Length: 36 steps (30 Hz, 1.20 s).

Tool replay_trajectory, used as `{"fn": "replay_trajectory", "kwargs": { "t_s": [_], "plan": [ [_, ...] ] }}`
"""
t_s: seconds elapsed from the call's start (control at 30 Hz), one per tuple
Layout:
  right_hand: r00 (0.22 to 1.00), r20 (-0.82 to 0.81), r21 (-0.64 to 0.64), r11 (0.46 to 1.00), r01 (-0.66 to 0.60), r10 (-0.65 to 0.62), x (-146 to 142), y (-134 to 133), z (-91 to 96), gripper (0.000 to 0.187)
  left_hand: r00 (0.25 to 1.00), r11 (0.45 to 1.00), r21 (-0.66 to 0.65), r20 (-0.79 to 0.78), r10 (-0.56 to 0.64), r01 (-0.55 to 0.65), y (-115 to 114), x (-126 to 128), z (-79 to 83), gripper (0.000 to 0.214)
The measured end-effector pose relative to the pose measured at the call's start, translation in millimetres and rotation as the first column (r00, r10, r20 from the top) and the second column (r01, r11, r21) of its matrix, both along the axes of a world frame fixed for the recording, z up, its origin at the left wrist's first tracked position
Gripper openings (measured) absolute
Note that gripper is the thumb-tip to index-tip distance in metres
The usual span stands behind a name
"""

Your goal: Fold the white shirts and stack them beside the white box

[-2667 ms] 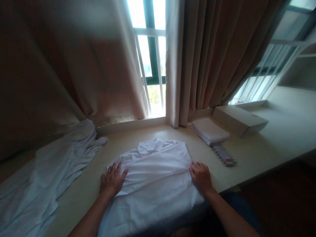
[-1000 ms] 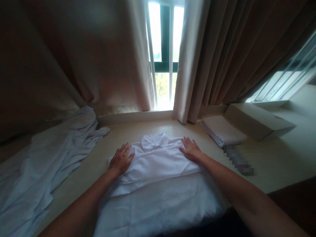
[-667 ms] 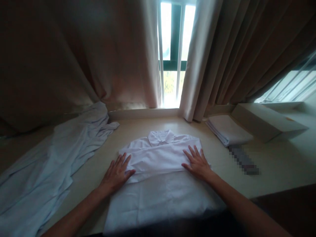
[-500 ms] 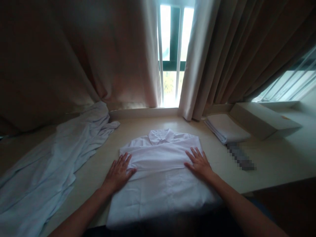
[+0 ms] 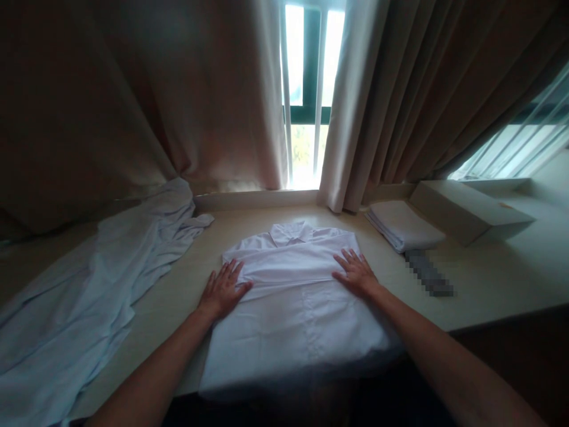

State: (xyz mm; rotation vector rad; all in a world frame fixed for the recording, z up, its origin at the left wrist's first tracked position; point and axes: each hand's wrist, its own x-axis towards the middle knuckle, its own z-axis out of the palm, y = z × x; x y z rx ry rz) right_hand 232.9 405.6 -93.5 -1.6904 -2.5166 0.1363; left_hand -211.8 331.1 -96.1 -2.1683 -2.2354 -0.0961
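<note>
A white collared shirt [image 5: 293, 308] lies partly folded on the pale table [image 5: 489, 279], collar toward the window. Its lower part hangs over the near edge. My left hand [image 5: 223, 289] lies flat with fingers spread on the shirt's left side, at the fold line. My right hand [image 5: 355, 273] rests flat and spread on the shirt's right side at the same fold. Neither hand grips the cloth.
A loose pale cloth [image 5: 89, 279] is heaped at the left. A folded white stack [image 5: 404, 226] and a flat white box [image 5: 466, 207] sit at the right, with a blurred small object [image 5: 429, 273] before them. Curtains [image 5: 400, 95] and a barred window [image 5: 306, 89] stand behind.
My hands slid from near the collar back toward me along the shirt, then settled at the fold line. The view shifted slightly.
</note>
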Motion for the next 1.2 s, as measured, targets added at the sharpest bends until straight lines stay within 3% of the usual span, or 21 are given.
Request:
{"fn": "replay_trajectory", "kwargs": {
  "t_s": [0.3,1.2],
  "plan": [
    [0.999,0.031,-0.004,1.0,0.012,-0.012,-4.3,17.2,5.5,0.075,1.0,1.0,0.021,-0.004,-0.021,0.021,23.2,-0.9,-0.3,0.077],
    [0.999,0.04,0.001,1.0,0.015,-0.015,-4.1,20.7,1.1,0.075,1.0,1.0,0.013,-0.001,-0.006,0.006,23.4,1.0,-1.2,0.077]
  ]
}}
